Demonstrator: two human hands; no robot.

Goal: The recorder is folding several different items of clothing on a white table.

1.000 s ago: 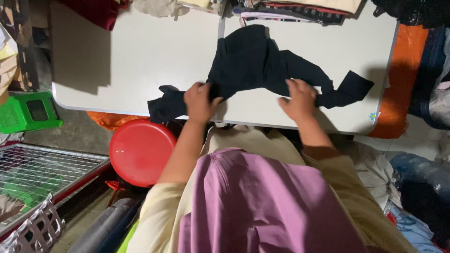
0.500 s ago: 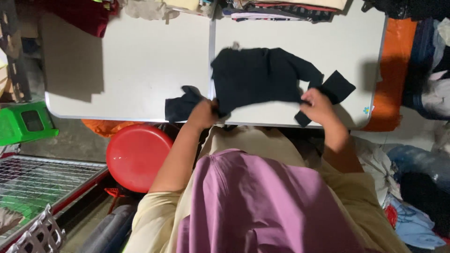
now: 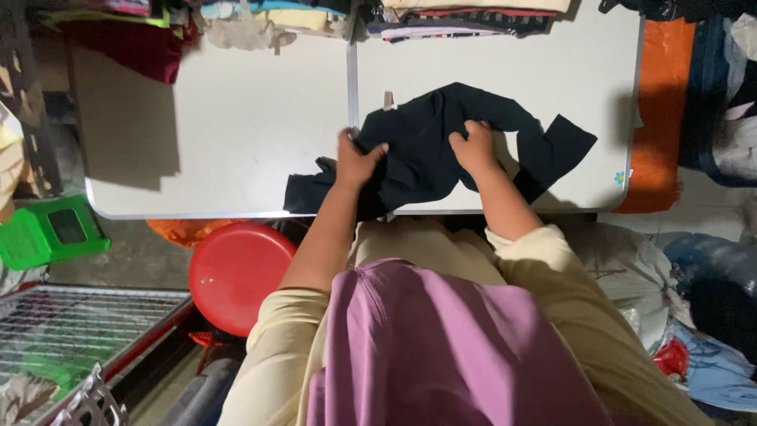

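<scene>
A black long-sleeved garment (image 3: 426,150) lies crumpled on the white folding table (image 3: 236,134). My left hand (image 3: 356,158) presses on its left part, fingers closed over a fold of the cloth. My right hand (image 3: 475,146) grips the cloth near the garment's middle. One sleeve (image 3: 560,150) trails to the right and another (image 3: 307,189) hangs toward the table's front edge. My arms in cream sleeves reach over a purple cloth on my front.
Stacked folded clothes (image 3: 465,16) line the table's far edge, with a dark red cloth (image 3: 134,43) at far left. Below the table stand a red round stool (image 3: 236,276), a green box (image 3: 47,233) and a wire rack (image 3: 63,331). Orange fabric (image 3: 654,118) hangs at right.
Both hands have moved from the table's near edge farther onto the table, onto the garment. The garment is now bunched toward the middle, and the view has shifted.
</scene>
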